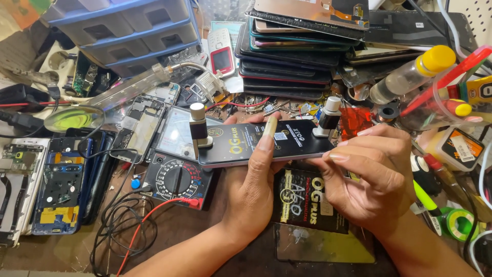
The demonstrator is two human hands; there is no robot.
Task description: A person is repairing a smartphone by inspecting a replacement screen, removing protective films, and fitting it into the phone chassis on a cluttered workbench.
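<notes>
Smartphone [256,145] lies with its long axis left to right, screen up, slightly tilted, held above the cluttered bench. Left hand [253,190] grips it from below, thumb pressed on the dark protective film. Right hand [371,174] pinches its right end. Two clamps [197,125] sit on its far edge. A black rectangular package [302,202] with yellow lettering lies beneath.

A black smartphone [256,143] lies flat, screen up, clamped at both ends.

We see a phone repair workshop: a stack of phones [289,48] far, a multimeter [177,179] near left, opened handsets [59,187] left.
</notes>
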